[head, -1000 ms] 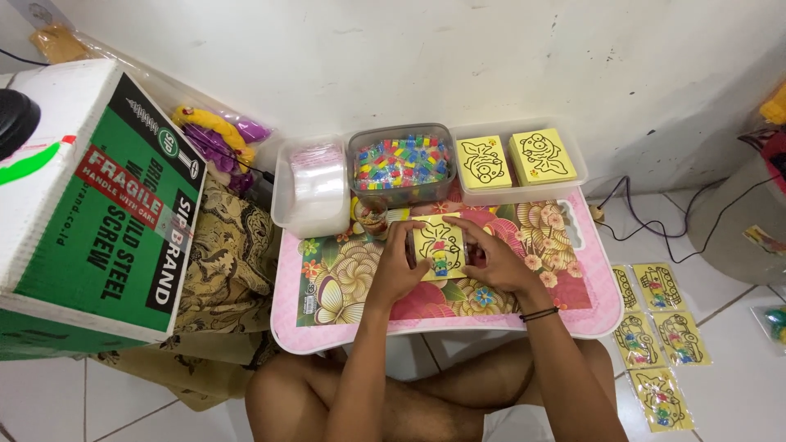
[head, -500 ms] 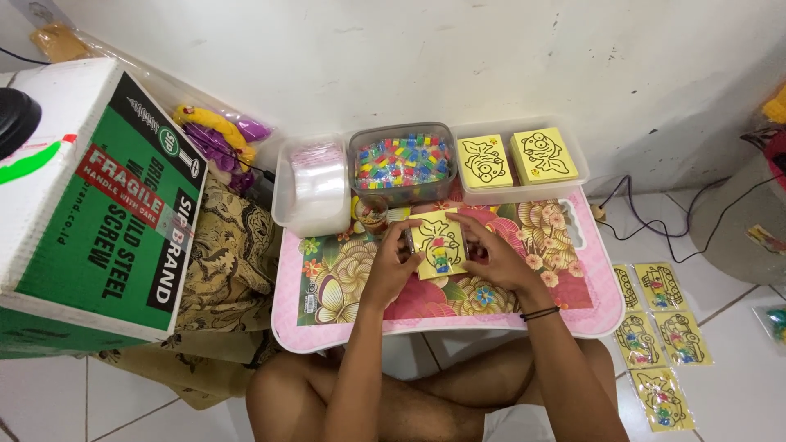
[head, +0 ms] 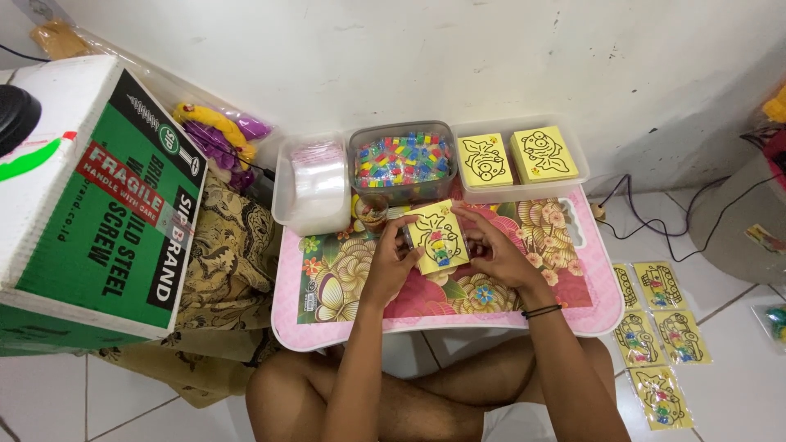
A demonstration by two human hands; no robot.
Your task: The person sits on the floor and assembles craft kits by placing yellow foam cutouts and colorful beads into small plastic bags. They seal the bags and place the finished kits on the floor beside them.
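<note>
Both hands hold a yellow picture card [head: 437, 237] just above the pink flowered counter [head: 327, 315]: the left hand [head: 391, 266] has its fingers clamped on the card's left edge, the right hand [head: 491, 252] grips its right edge. Just behind the card stand a tub of coloured beads [head: 401, 160] and a tray of yellow cards [head: 573, 184].

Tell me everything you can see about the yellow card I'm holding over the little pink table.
The yellow card is a small square sheet, like thin paper or card, with a black outline drawing and a few small coloured pieces on its lower middle. It is tilted slightly, held just above the flowered pink table. The left hand grips its left edge, the right hand its right edge.
</note>
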